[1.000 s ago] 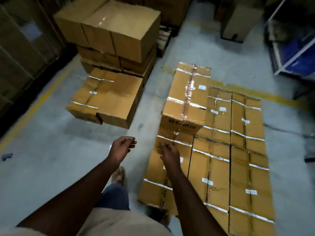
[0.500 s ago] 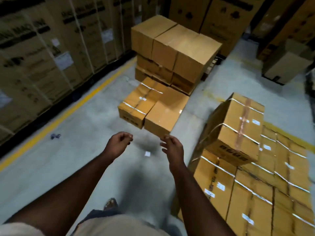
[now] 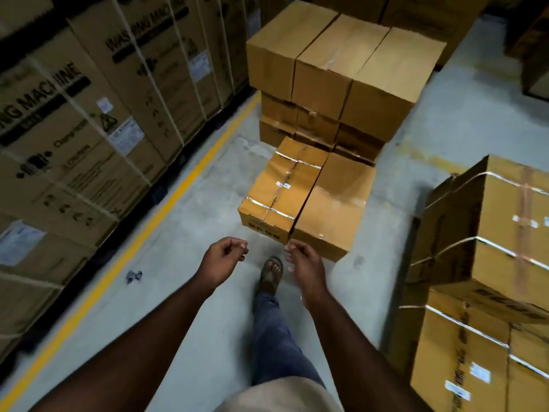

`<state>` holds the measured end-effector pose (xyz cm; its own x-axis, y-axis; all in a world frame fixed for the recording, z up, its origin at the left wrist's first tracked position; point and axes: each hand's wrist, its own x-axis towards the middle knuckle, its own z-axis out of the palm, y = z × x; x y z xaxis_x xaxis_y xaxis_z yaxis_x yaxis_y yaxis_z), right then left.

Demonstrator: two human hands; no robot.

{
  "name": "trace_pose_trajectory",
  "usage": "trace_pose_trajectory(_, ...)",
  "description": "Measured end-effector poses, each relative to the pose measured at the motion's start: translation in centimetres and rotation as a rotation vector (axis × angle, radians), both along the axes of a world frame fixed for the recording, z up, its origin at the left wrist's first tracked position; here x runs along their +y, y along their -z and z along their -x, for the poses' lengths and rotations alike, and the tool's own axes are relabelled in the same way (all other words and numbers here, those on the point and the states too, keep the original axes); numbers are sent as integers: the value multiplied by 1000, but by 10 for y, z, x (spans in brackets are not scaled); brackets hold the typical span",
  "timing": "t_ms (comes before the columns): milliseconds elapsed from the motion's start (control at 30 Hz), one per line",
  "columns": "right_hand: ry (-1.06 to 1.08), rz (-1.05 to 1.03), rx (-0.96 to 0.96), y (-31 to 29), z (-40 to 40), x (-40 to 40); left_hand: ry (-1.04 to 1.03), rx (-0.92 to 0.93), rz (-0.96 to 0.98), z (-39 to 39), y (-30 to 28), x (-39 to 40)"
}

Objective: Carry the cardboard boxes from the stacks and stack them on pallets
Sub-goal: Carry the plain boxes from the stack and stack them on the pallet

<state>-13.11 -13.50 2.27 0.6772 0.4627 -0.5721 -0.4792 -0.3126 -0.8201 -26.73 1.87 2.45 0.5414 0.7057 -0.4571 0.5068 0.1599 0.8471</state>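
Straight ahead on the floor lie two low cardboard boxes (image 3: 306, 197) side by side, the left one strapped with white tape. Behind them rises a taller stack of plain boxes (image 3: 341, 72). At the right stands another stack, with one strapped box (image 3: 490, 230) set askew on top of it. My left hand (image 3: 222, 258) and my right hand (image 3: 304, 267) are stretched out in front of me, a little short of the low boxes. Both hold nothing and their fingers are loosely curled.
Tall washing machine cartons (image 3: 74, 129) line the left wall behind a yellow floor line (image 3: 142, 233). My sandalled foot (image 3: 270, 273) steps on the grey concrete between the hands. A small dark scrap (image 3: 133, 276) lies on the floor at the left.
The view has swung left, away from the right-hand stack and toward the low boxes, which are now nearer. Both empty hands stay held out in front.
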Motion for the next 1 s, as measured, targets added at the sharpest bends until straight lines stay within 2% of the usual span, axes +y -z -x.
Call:
trace_pose_trajectory(100, 72, 12, 100, 51, -47, 64, 39, 79, 0, -54, 40, 68)
trace_pose_trajectory(233, 17, 101, 249, 135, -110, 141, 122, 195, -49, -125, 120, 145)
trace_pose_trajectory(367, 11, 188, 290, 275, -178, 220, 202, 303, -31, -197, 266, 210)
trace_pose_trajectory(500, 97, 294, 314, 397, -221, 263, 231, 422, -23, -237, 400, 256)
trace_pose_trajectory(633, 189, 481, 196, 494, -228, 271, 442, 631, -64, -252, 497, 289)
trace_pose_trajectory(733, 132, 602, 133, 507, -219, 281, 490, 742, -194, -259, 531, 300)
trace_pose_trajectory(800, 233, 622, 132, 509, -216, 289, 500, 815, -275, -263, 535, 301)
trace_pose_trajectory(900, 351, 640, 102, 515, -217, 297, 222, 835, -388, -268, 535, 324)
trace_pose_trajectory(1000, 205, 622, 70, 525, -228, 303, 122, 717, -255, -268, 550, 375)
